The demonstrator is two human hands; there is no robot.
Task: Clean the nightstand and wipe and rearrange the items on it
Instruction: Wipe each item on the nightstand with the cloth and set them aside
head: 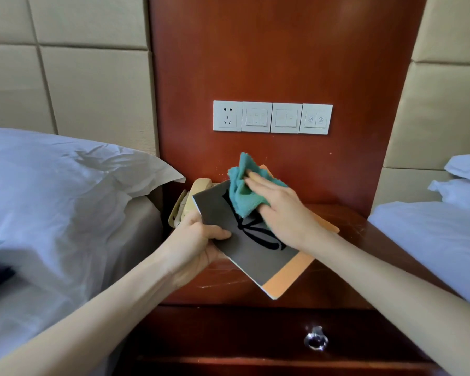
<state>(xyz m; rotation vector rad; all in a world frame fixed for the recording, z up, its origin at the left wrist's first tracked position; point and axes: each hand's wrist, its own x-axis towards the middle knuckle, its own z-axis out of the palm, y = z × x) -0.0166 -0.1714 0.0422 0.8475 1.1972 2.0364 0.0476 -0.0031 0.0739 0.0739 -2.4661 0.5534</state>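
A grey book (223, 213) with a black bow drawing and an orange strip is held tilted above the wooden nightstand (350, 256). My left hand (198, 240) grips its left edge, thumb on the cover. My right hand (280, 207) presses a teal cloth (242, 191) flat against the upper part of the cover. A second orange book (329, 226) lies under it, mostly hidden. A beige telephone (185, 202) sits at the nightstand's back left, partly hidden by the book.
A bed with a white pillow (65, 191) borders the nightstand on the left; another bed (432, 234) lies on the right. A socket and switch panel (272, 118) is on the wooden wall panel above. A drawer with a glass knob (315, 341) is below.
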